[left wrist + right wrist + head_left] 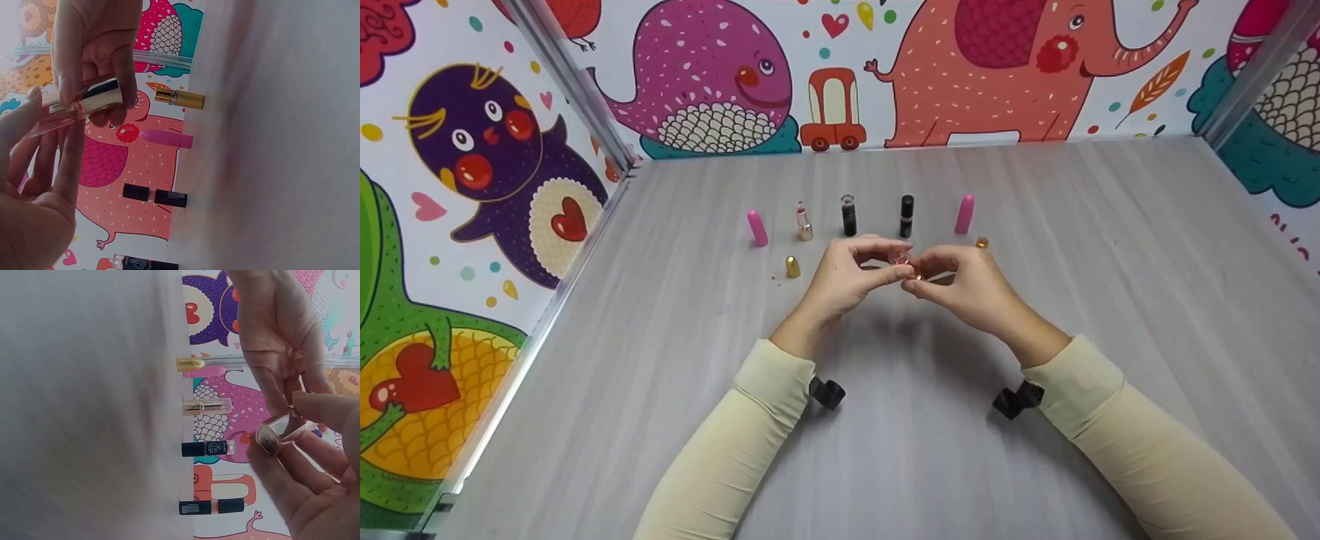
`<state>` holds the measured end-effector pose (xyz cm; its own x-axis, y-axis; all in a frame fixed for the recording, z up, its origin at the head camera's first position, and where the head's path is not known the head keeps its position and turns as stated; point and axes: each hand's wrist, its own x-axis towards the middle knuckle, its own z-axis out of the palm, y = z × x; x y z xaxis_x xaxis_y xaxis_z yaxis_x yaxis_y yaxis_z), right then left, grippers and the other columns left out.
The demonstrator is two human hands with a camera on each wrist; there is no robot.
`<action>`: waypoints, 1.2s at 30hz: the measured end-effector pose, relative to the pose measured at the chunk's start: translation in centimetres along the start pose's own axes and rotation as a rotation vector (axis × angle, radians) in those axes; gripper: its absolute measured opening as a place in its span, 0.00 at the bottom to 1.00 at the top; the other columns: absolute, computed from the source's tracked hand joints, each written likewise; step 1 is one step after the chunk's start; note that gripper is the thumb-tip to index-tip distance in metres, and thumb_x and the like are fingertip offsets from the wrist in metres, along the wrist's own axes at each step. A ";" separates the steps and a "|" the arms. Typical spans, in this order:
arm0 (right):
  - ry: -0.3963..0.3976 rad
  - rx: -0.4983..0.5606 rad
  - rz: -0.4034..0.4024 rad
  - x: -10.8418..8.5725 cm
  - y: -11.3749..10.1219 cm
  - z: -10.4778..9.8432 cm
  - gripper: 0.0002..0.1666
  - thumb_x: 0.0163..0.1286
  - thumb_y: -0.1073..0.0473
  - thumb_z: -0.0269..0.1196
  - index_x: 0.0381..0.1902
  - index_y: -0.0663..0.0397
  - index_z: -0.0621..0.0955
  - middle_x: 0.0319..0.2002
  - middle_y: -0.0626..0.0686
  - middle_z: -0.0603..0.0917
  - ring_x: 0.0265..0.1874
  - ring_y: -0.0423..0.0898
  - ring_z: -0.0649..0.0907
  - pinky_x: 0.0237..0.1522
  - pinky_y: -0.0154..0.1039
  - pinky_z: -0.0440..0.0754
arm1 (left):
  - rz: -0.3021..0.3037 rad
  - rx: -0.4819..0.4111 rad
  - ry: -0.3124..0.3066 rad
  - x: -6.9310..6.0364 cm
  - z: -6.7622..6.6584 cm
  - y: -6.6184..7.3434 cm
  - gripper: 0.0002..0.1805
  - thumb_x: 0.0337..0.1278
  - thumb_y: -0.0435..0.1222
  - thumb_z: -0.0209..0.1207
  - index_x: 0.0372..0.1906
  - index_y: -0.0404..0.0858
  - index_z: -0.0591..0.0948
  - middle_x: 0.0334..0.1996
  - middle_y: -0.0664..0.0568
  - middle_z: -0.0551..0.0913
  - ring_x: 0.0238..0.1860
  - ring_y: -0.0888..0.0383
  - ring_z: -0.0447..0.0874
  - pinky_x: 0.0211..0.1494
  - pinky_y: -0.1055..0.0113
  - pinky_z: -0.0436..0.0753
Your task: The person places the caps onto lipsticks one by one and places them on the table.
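Both hands meet above the table around one lipstick point(102, 94) with a shiny gold base and a clear cap. My left hand point(844, 274) pinches its clear end between thumb and fingers. On the gold base, my right hand point(971, 285) has its thumb and fingertips; the right wrist view shows that base point(275, 430) tilted. Fingers partly cover the lipstick, so I cannot tell whether cap and base are apart. Just beyond the right hand stands a gold tube point(180, 98), mostly hidden in the head view.
Behind the hands stand a pink tube point(757, 228), a clear-capped lipstick point(804, 223), a black tube with clear top point(849, 215), a black lipstick point(907, 216) and another pink tube point(964, 214). A small gold tube point(792, 266) is left of the left hand, near tiny crumbs. Printed panels point(840, 75) border the table.
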<state>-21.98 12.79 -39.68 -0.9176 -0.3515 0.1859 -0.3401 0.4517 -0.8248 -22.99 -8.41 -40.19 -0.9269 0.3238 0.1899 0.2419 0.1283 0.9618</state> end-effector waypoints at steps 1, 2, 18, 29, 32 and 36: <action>0.003 -0.003 -0.005 0.0 0.0 0.0 0.13 0.69 0.61 0.76 0.49 0.60 0.90 0.44 0.55 0.92 0.46 0.50 0.90 0.52 0.52 0.90 | 0.000 0.000 0.002 0.0 0.0 0.1 0.19 0.62 0.36 0.76 0.57 0.36 0.90 0.47 0.49 0.90 0.49 0.53 0.87 0.53 0.62 0.88; 0.005 -0.004 -0.010 0.0 0.0 0.0 0.13 0.69 0.61 0.76 0.49 0.60 0.90 0.44 0.55 0.92 0.46 0.50 0.90 0.52 0.51 0.90 | 0.001 -0.002 0.003 0.0 0.0 0.1 0.19 0.62 0.36 0.76 0.57 0.37 0.90 0.47 0.49 0.90 0.49 0.53 0.87 0.53 0.61 0.88; 0.045 0.091 -0.016 -0.1 -1.5 -2.4 0.14 0.68 0.64 0.76 0.51 0.61 0.89 0.47 0.56 0.92 0.47 0.48 0.91 0.49 0.34 0.89 | -0.012 -0.183 0.166 0.1 -4.8 2.0 0.18 0.64 0.31 0.73 0.57 0.31 0.88 0.52 0.41 0.90 0.52 0.50 0.89 0.63 0.59 0.86; 0.146 0.116 0.014 0.2 -1.3 -5.0 0.19 0.68 0.61 0.77 0.54 0.60 0.88 0.50 0.57 0.91 0.43 0.41 0.91 0.40 0.30 0.88 | -0.086 -0.161 0.308 0.1 -9.4 0.8 0.16 0.64 0.33 0.74 0.55 0.33 0.89 0.49 0.43 0.90 0.48 0.50 0.89 0.57 0.60 0.87; 0.187 0.099 0.027 0.3 -1.2 -5.8 0.20 0.68 0.60 0.77 0.56 0.60 0.87 0.51 0.57 0.91 0.44 0.39 0.91 0.42 0.29 0.88 | -0.100 -0.150 0.331 0.1 -10.3 0.1 0.17 0.64 0.33 0.74 0.55 0.33 0.89 0.48 0.47 0.91 0.51 0.52 0.88 0.59 0.62 0.86; 0.244 0.077 0.034 0.4 -1.1 -6.9 0.21 0.68 0.58 0.77 0.56 0.59 0.87 0.50 0.55 0.91 0.45 0.38 0.90 0.53 0.29 0.86 | -0.113 -0.153 0.359 0.1 -11.3 -1.0 0.16 0.64 0.32 0.74 0.54 0.31 0.88 0.48 0.49 0.91 0.51 0.54 0.87 0.58 0.65 0.86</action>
<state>-23.45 17.83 -35.04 -0.9538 -0.1246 0.2735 -0.3005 0.3924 -0.8693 -26.60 -19.09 -38.89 -0.9930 -0.0353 0.1124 0.1127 -0.0053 0.9936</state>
